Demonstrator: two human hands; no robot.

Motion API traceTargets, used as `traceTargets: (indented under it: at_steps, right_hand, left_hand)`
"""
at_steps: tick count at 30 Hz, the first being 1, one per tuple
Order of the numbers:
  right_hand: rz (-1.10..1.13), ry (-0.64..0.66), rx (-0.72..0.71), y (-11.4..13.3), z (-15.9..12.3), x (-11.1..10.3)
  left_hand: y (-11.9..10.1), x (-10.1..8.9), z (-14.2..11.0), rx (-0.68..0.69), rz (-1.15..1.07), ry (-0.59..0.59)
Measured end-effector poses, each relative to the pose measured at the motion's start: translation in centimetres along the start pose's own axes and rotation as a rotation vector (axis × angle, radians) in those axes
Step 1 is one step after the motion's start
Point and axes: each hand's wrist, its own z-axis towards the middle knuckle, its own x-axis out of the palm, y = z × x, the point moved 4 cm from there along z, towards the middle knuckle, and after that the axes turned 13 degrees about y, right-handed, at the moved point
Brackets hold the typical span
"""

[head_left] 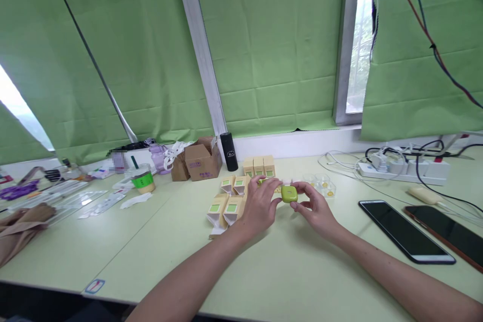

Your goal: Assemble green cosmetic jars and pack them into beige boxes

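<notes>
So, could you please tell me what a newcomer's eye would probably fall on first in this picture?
Probably the green blinds, which fill most of the upper half of the view. Next would come the small yellow-green case, held between the left hand and the right hand above the pale table. The black cylinder also stands out, upright near the back edge, just right of a brown cardboard box.

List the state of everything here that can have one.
Green case, seemingly shut, held by left hand and right hand
Cardboard box, top flap raised
Black bottle, upright
Drink cup, upright, straw in
White-edged phone, face up, screen dark
Brown-edged phone, face up, screen dark
Power strip, plugs in
Green window covering, drawn down
</notes>
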Motion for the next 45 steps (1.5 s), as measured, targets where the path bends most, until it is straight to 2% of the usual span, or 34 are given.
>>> traceTargets:
  at_steps: [10, 16, 21, 28, 31, 37, 45]
  right_hand:
    - [0.006, 0.05, 0.012, -0.3, 0.0, 0.4]
    - [-0.049, 0.054, 0.018, -0.1, -0.1, 0.5]
    - [-0.213, 0.037, -0.016, -0.5, -0.1, 0.2]
    - [-0.784, 0.165, -0.115, -1.3, 0.3, 0.5]
    - [-0.985, 0.239, -0.129, -1.3, 0.7, 1.0]
    - [-1.21, 0.377, -0.027, -2.2, 2.5, 1.8]
    - [-1.292, 0.49, -0.025, -2.7, 4.5, 2.8]
  left_hand:
    - [-0.5, 0.8, -0.1, 0.087, 0.048, 0.095]
    - [-0.4, 0.8, 0.0, 0.095, -0.04, 0.1]
    - [0.6, 0.4, 0.3, -0.031, -0.185, 0.04]
    - [3.5, 0.2, 0.9, -0.344, -0.55, -0.118]
    - [4.3, 0.4, 1.7, -0.382, -0.68, -0.158]
    - [4.8, 1.4, 2.2, -0.462, -1.054, -0.196]
    - [4.5, 2.2, 0.7, -0.499, -1.165, -0.168]
